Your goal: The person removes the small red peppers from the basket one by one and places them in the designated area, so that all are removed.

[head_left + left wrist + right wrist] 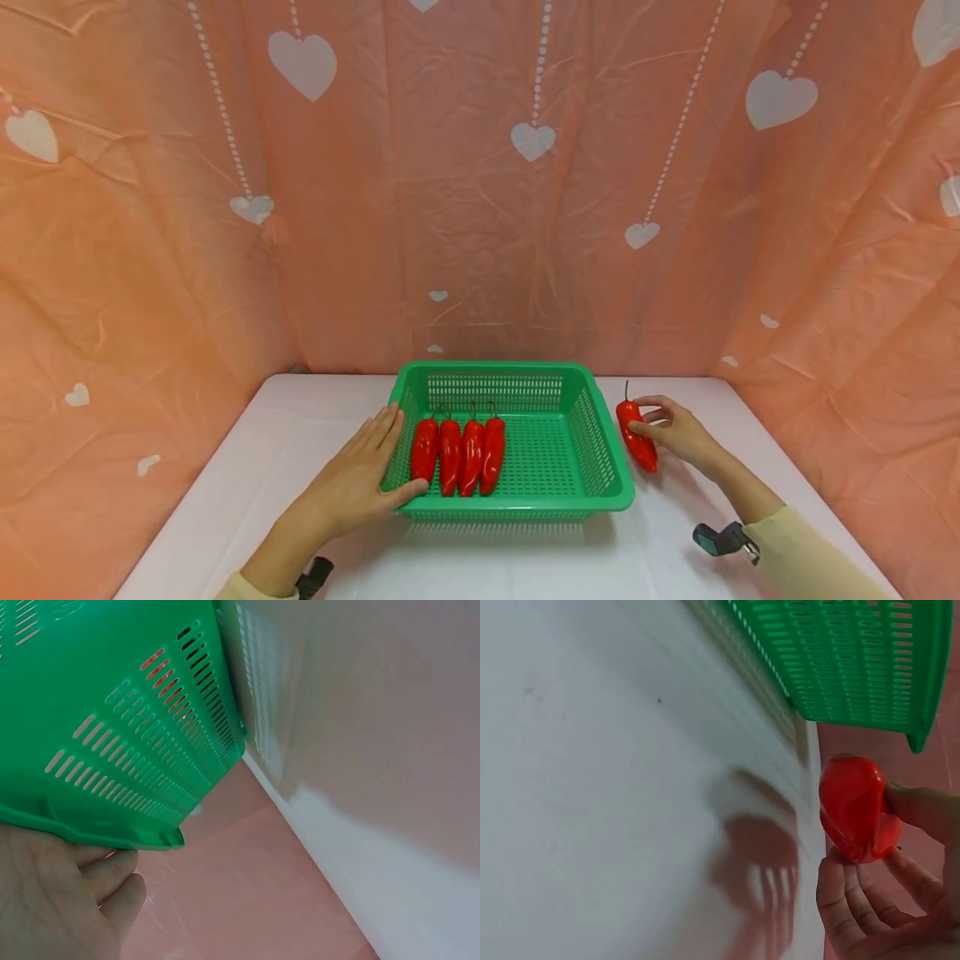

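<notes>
On the table sits a green plastic basket, its slotted side wall showing in the left wrist view. Several red chili peppers lie side by side in its left half, stems toward the back. My left hand rests on the basket's left rim with straight fingers, the thumb over the front corner. Right of the basket, my right hand pinches another red chili pepper between thumb and fingers. In the right wrist view this pepper is held above the table, apart from the basket.
A white table carries the basket. Behind and at both sides hangs a pink-orange curtain with white hearts. Wrist cameras are strapped to both forearms. The right hand's shadow falls on the tabletop.
</notes>
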Motion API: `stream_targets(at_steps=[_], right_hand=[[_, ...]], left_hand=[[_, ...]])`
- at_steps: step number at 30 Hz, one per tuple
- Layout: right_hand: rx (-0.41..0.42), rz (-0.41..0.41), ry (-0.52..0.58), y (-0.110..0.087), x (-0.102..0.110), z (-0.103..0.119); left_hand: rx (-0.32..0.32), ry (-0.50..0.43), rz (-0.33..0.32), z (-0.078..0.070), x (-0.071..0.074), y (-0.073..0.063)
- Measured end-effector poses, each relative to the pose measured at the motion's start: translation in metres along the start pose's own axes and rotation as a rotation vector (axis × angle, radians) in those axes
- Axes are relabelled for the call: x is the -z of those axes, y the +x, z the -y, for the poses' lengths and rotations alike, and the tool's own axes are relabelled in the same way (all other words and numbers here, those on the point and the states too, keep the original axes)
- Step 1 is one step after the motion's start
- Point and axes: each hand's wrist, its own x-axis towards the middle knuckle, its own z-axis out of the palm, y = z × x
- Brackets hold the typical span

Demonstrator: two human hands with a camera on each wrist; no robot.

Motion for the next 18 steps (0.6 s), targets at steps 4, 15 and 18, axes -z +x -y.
stream_targets(at_steps=[4,15,18], right_hand=[[-0.006,0.006,-0.013,0.001,-0.004,-0.001],[-0.021,0.021,-0.053,0.005,-0.009,-0.010],[-0.032,0.024,-0.058,0.007,-0.010,-0.013]], left_hand=[[0.004,0.003,0.003,0.000,0.000,0.000],[-0.004,0.006,-0.006,0.001,-0.003,0.000],[-0.003,0.007,-0.010,0.001,-0.003,0.000]])
